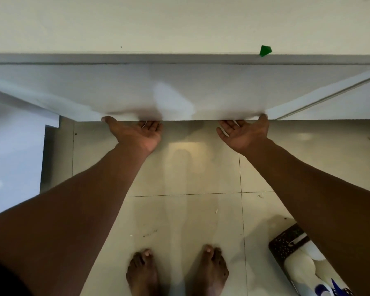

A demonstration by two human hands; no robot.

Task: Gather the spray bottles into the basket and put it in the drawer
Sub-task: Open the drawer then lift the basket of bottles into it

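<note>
So our left hand (137, 134) and right hand (244, 133) are palm-up, fingers hooked under the drawer (179, 92) edge | basket (285, 244) of bottles (301, 269) sits on the floor (179, 210), back-right, nearest our right hand

We see dim light; the shiny floor (186, 159) shows a pale bright patch in the middle; the white drawer front (233, 90) looks smeared and blurry near its low edge; a grey shadow lies there above the left hand (137, 134).

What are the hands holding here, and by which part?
Left hand and right hand grip the drawer front by its bottom edge, palms up. The basket on the floor is not held.
</note>
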